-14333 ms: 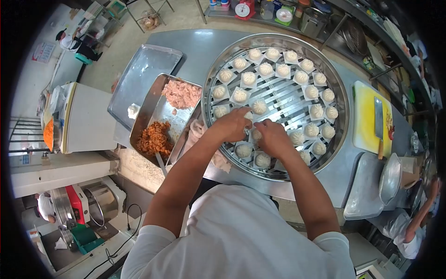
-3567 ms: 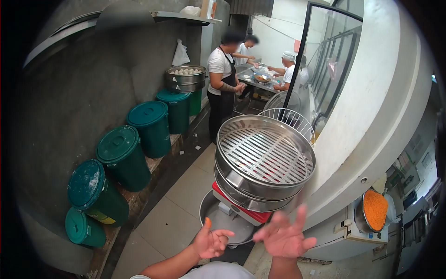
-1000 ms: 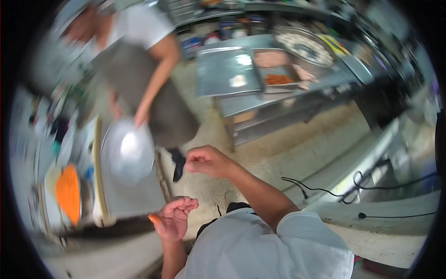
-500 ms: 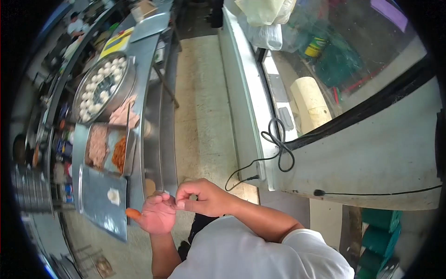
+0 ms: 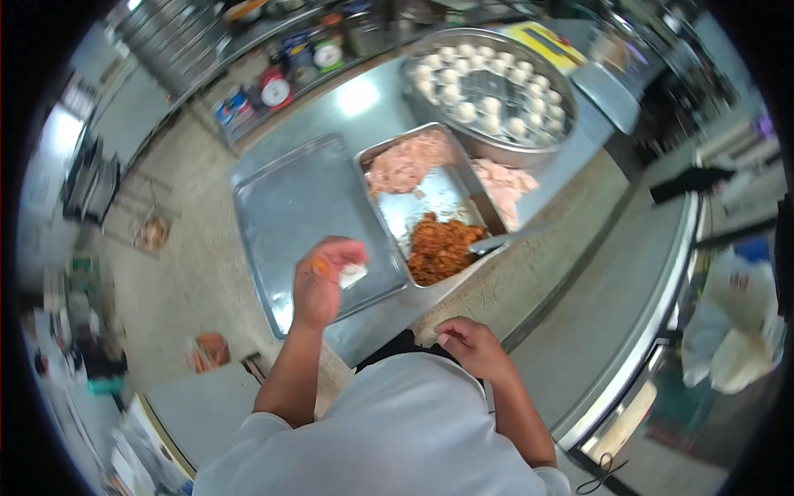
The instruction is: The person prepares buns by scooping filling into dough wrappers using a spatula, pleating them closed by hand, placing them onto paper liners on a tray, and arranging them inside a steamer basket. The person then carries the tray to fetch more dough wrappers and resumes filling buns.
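My left hand (image 5: 322, 281) is over the near part of a flat metal tray (image 5: 281, 207), with its fingers partly curled but apart from the thumb, whose tip is orange. Beside its fingertips lies a small white dough piece (image 5: 352, 274), partly covered by them. Low in front of my body, off the table's near edge, my right hand (image 5: 470, 343) has its fingers curled in; what they hold, if anything, is hidden. Right of the tray, a deep metal pan (image 5: 383, 217) holds pale minced meat (image 5: 411, 161) and reddish-brown filling (image 5: 444, 250), with a utensil handle (image 5: 496, 241) over its rim.
A pink cloth (image 5: 506, 186) lies between the pan and a round steamer (image 5: 517, 155) of white buns. Behind that are a yellow board (image 5: 546, 45) with a knife and another tray (image 5: 606, 93). A shelf with a red scale (image 5: 275, 89) runs along the far side.
The view has swung back to the worktable from the floor and window. My left hand has moved over the tray to the dough piece; my right hand has drawn away from it to the right.
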A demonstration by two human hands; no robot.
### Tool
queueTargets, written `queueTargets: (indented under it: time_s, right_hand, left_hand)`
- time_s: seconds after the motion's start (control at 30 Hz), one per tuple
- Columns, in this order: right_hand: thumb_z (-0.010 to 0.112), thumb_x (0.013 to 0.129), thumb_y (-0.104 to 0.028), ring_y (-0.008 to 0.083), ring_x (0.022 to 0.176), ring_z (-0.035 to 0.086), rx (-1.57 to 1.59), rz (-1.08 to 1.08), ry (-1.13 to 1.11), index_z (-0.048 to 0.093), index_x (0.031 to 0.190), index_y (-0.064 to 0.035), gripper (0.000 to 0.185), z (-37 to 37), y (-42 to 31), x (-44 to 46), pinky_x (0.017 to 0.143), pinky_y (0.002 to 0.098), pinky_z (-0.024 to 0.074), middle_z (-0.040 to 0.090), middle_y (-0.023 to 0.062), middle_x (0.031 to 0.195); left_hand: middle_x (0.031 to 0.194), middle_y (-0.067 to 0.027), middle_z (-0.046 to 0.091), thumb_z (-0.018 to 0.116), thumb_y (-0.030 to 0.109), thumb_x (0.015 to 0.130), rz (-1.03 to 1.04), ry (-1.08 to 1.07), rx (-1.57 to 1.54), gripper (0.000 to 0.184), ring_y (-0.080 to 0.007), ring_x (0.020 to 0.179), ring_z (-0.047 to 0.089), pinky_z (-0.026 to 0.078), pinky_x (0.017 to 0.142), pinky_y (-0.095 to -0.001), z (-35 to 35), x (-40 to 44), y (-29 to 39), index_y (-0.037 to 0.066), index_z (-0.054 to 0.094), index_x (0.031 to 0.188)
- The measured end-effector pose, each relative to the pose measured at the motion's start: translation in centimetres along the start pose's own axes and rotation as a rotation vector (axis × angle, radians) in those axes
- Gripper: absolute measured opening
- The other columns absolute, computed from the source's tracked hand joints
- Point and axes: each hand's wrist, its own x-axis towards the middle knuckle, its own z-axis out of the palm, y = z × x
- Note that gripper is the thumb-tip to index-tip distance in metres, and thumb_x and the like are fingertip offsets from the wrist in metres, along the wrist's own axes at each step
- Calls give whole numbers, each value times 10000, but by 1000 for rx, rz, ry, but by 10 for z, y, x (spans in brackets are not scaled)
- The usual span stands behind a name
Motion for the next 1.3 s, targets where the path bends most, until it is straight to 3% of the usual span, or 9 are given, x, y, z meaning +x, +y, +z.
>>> queueTargets:
  time_s: [0.1,0.17,0.3,0.43,0.53,0.73,0.83,1.03,1.3]
  right_hand:
    - [686,933,-179,218,870,651,-218,37,-265,603,1260,28,396,16,8,43,793,333,526,679,138,1081]
    - [684,936,-216,219,893,652,-312,94,-370,535,1337,34,496,30,5,62,808,335,528,649,152,1163]
    - [651,954,-317,217,964,648,-331,183,-533,371,1470,56,695,59,2,84,865,340,522,563,191,1330]
    - [640,961,-307,204,953,640,-144,444,-556,355,1480,52,692,82,37,96,853,332,521,576,160,1288]
    - [602,988,-263,215,962,638,128,672,-513,377,1468,17,600,97,50,106,853,339,523,576,128,1258]
    - [519,1038,-375,289,999,641,734,677,-577,475,1335,-61,434,95,89,127,910,422,519,596,148,1268]
    - [518,1012,-501,284,930,651,757,772,-470,589,1181,-85,454,99,86,126,864,411,533,683,123,1083]
    - [584,947,-589,261,768,646,671,874,-640,630,1118,-79,540,90,106,130,741,397,517,682,99,860]
    - [590,975,-474,264,914,654,521,487,-1006,579,1242,-25,522,82,85,110,755,384,523,684,129,1081]
  left_hand:
    - [1163,-120,646,544,560,983,115,511,384,632,-231,1101,610,469,957,-356,-71,-48,8,-35,648,1170]
    - [1224,-149,615,617,458,976,-143,862,719,563,-247,1108,604,460,981,-359,-93,-85,14,-47,616,1224]
    - [1352,-206,525,633,451,970,-340,1054,1235,654,-308,1170,580,427,1036,-408,-119,-152,-16,-44,511,1380]
    - [1346,-222,539,640,510,950,-476,1345,711,730,-313,1196,570,431,1030,-413,-125,-186,-41,-55,496,1389]
    - [1181,-167,628,640,578,924,-543,1238,294,751,-221,1109,575,465,933,-374,-137,-187,-49,-57,558,1318]
    - [943,-134,716,717,558,866,-587,1137,351,634,-182,877,670,534,766,-348,-133,-179,-48,-41,694,1071]
    - [935,-144,719,767,572,820,-677,1220,578,671,-215,856,679,539,741,-362,-110,-198,-49,-36,688,1094]
    - [925,-127,714,802,561,790,-518,1367,432,644,-225,861,673,529,783,-374,-28,-253,-47,-15,697,1059]
    - [914,-145,709,806,574,776,-450,1742,385,697,-230,878,673,525,776,-365,106,-302,-56,-31,671,1094]
